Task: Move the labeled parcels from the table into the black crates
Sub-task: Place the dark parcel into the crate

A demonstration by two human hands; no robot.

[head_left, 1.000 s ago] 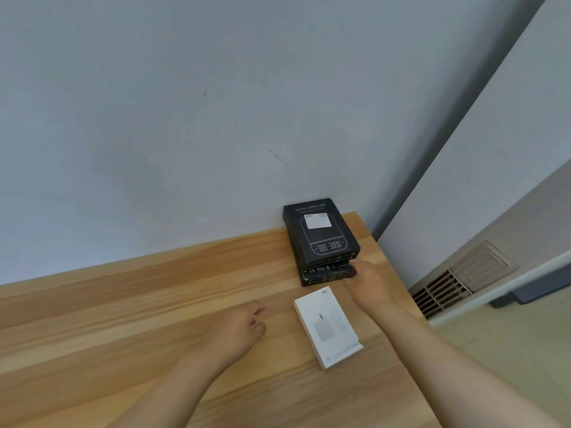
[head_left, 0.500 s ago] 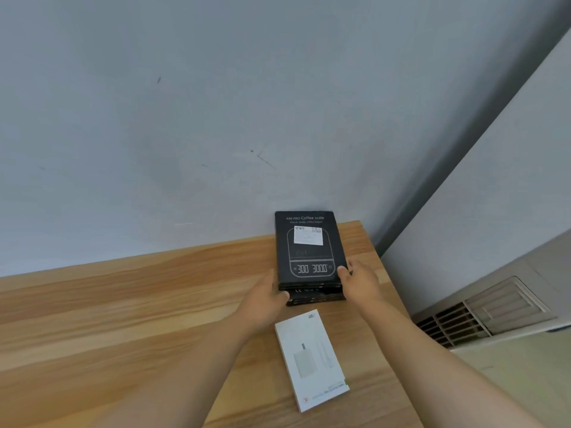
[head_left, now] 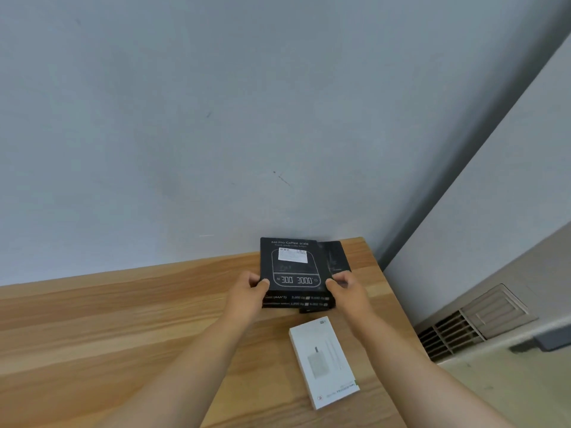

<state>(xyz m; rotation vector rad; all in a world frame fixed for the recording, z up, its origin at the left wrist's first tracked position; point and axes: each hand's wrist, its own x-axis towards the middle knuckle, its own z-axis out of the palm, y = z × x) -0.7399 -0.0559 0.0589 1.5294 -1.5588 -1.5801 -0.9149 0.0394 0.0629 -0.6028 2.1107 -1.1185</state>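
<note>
Black box (head_left: 293, 267) with white label (head_left: 293, 254), plain white box (head_left: 324, 361), striped light-wood table (head_left: 123, 319), grey wall (head_left: 216, 118)

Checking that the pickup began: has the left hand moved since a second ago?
Yes. The left hand left the bare table and now grips the black box.

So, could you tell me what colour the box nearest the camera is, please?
White, with a faint grey product picture; the white box shows in the head view.

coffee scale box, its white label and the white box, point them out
coffee scale box (head_left: 295, 279): head view, printed display digits.
white label (head_left: 293, 254): head view, label middle.
white box (head_left: 323, 359): head view, top face.
</note>
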